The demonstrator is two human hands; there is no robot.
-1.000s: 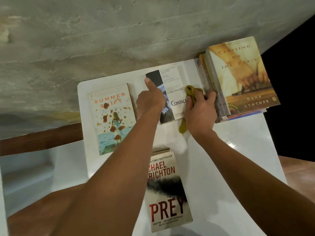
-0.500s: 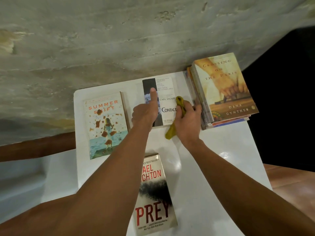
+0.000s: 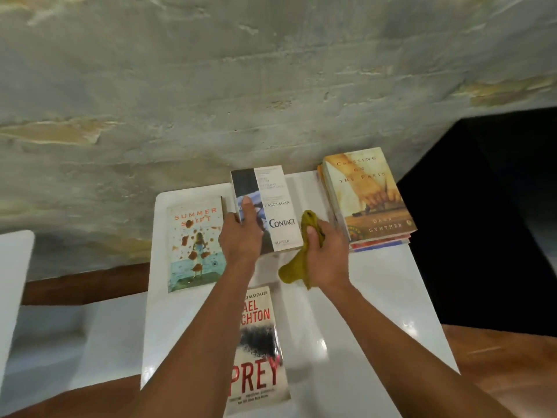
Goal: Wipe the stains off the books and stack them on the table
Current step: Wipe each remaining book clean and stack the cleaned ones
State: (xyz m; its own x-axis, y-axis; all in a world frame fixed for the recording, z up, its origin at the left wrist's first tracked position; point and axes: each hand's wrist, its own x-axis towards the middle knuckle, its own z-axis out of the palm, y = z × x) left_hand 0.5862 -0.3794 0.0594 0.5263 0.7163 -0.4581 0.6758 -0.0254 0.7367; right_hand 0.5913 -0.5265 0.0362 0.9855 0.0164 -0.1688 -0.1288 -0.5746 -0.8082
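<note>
Your left hand (image 3: 241,236) is gripping the left edge of the Contact book (image 3: 272,206), thumb lying along the dark half of the cover and the fingers curling out of sight at the spine side, while your right hand (image 3: 327,254) is bunching the yellow cloth (image 3: 294,271) in a closed fist just beside the book's right edge, the loose tail of the cloth trailing onto the white bench (image 3: 376,312). The Contact cover is showing no obvious stain from here, so you are probably finishing its wipe or readying it for the pile; check the part under your thumb before moving it. To do this well, be keeping the book pinned flat while the cloth passes, wiping toward an open edge rather than toward the spine, and be lifting the cloth clear before sliding the book. The stack (image 3: 370,200), topped by Crossing on the Paris, is sitting at the far right corner of the bench, slightly overhanging its edge, so set the next book squarely and nudge the pile inward. Summer Shift (image 3: 196,242), just left of your left hand, is carrying many brown spots and is needing the most work; Prey (image 3: 259,342) is lying nearest you, partly under your left forearm, with its condition unclear.
</note>
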